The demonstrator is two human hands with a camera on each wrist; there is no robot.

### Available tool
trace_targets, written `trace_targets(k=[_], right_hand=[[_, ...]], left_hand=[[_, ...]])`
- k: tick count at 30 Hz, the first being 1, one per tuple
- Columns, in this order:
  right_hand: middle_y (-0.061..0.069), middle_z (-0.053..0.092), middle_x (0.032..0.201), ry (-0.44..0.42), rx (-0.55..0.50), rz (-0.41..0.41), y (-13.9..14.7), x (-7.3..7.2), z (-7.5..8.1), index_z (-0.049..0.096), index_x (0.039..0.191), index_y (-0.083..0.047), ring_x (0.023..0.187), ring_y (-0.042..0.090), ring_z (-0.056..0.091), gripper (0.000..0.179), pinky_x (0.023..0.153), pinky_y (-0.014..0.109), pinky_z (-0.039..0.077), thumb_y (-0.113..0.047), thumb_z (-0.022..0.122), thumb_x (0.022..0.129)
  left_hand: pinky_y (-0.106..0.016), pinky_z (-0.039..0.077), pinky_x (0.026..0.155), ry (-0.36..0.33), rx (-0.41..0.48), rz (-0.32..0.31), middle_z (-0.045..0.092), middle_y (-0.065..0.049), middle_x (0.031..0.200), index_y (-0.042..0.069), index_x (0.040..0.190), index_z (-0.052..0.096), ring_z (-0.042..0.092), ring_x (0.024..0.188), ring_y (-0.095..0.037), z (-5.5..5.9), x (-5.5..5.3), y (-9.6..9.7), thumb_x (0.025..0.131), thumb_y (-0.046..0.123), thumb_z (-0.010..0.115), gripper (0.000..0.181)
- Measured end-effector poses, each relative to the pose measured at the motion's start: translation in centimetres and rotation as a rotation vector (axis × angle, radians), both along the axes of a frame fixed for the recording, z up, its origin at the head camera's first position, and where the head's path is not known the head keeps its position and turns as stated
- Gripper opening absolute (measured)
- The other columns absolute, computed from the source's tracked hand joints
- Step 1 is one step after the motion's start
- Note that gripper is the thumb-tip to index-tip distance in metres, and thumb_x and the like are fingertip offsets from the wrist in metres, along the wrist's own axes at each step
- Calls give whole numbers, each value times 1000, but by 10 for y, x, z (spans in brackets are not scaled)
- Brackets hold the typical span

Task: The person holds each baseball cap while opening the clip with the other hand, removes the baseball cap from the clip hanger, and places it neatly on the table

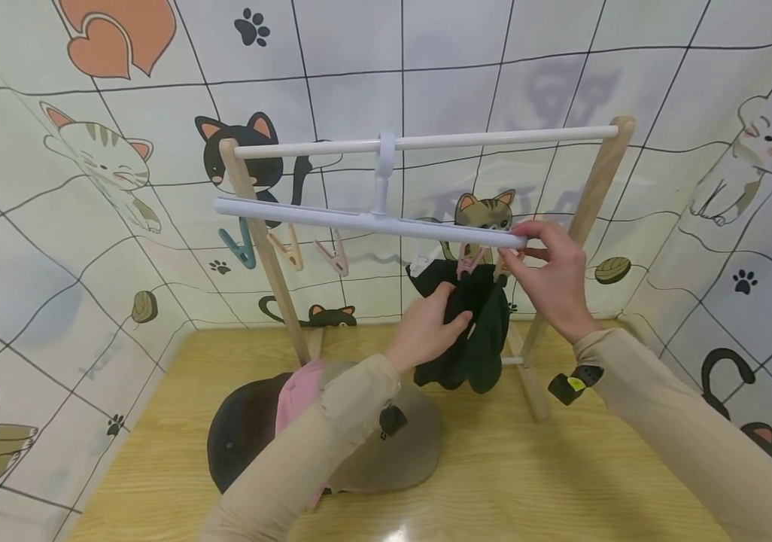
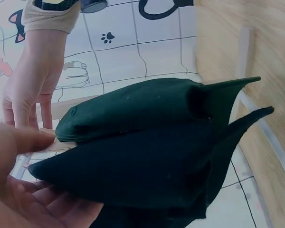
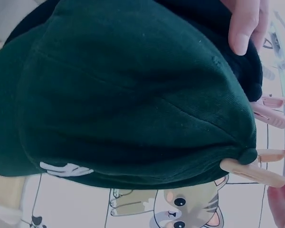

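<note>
At the centre of the head view, the left hand (image 1: 427,331) is gripping a dark green cap (image 1: 470,331) that is hanging from a clip (image 1: 469,261) on the white hanger bar (image 1: 366,220). The right hand (image 1: 551,275) is pinching that bar's right end, just above the cap. More caps (image 1: 332,429) are lying on the table (image 1: 528,482) at the lower centre.

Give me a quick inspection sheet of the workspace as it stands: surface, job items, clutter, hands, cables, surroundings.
Surface: wooden table, light grain.
Job's things: dark green cap hanging from a pink clip on the white clip hanger, which hangs from the wooden rack.
Clutter: pile of caps, dark, pink and grey, on the table; spare clips hanging free.
Hands: left hand holds the dark green cap; right hand grips the hanger's end.
Cables: nothing seen.
Surroundings: cat-print backdrop on all sides.
</note>
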State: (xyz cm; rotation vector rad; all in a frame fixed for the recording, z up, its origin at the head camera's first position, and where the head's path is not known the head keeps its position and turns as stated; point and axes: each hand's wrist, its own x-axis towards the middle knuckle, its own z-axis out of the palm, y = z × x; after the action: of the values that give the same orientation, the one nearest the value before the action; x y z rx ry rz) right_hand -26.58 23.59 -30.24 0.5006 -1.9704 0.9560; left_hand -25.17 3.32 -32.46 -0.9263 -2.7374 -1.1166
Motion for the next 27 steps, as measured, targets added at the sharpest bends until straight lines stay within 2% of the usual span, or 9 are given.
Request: trace_targets(k=[5, 9, 14, 17, 21, 27], right_hand=[[16, 64, 104, 13, 48, -15, 0, 1, 0, 64, 105, 6, 95, 26, 60, 28, 82, 13, 45, 6, 75, 79], [16, 64, 106, 26, 92, -36, -2, 2, 2, 65, 105, 5, 97, 28, 60, 28, 85, 13, 42, 6, 74, 79], [17, 65, 111, 61, 165, -57, -6, 5, 4, 66, 109, 4, 104, 32, 58, 30, 84, 32, 45, 9, 72, 80], [17, 63, 117, 69, 220, -58, -10, 8, 6, 65, 114, 3, 109, 33, 55, 33, 77, 39, 46, 12, 69, 81], [18, 61, 121, 61, 265, -64, -14, 11, 9, 64, 117, 4, 112, 34, 52, 36, 67, 38, 45, 14, 64, 83], [20, 58, 121, -12, 149, -54, -21, 17, 11, 65, 112, 4, 113, 36, 49, 32, 85, 48, 41, 14, 62, 82]], left_hand=[[-25, 43, 55, 49, 6, -26, 63, -11, 77, -4, 128, 48, 56, 56, -17, 2, 1, 2, 99, 9, 52, 33], [-24, 41, 53, 64, 5, -41, 60, -10, 73, -5, 128, 48, 52, 51, -16, 4, 5, 2, 98, 5, 51, 31], [-23, 41, 51, 68, 30, -60, 61, -12, 78, -5, 126, 50, 51, 48, -16, 7, 9, 3, 98, 3, 51, 29], [-23, 43, 54, 74, 43, -67, 65, -15, 87, -5, 124, 51, 54, 52, -17, 9, 10, 3, 98, 2, 51, 28], [-25, 45, 61, 92, 50, -69, 67, -18, 99, -6, 122, 53, 60, 64, -20, 11, 11, 3, 97, 0, 50, 26], [-29, 50, 74, 72, 46, -64, 66, -20, 109, -6, 123, 55, 66, 80, -25, 13, 13, 1, 97, 0, 49, 27]])
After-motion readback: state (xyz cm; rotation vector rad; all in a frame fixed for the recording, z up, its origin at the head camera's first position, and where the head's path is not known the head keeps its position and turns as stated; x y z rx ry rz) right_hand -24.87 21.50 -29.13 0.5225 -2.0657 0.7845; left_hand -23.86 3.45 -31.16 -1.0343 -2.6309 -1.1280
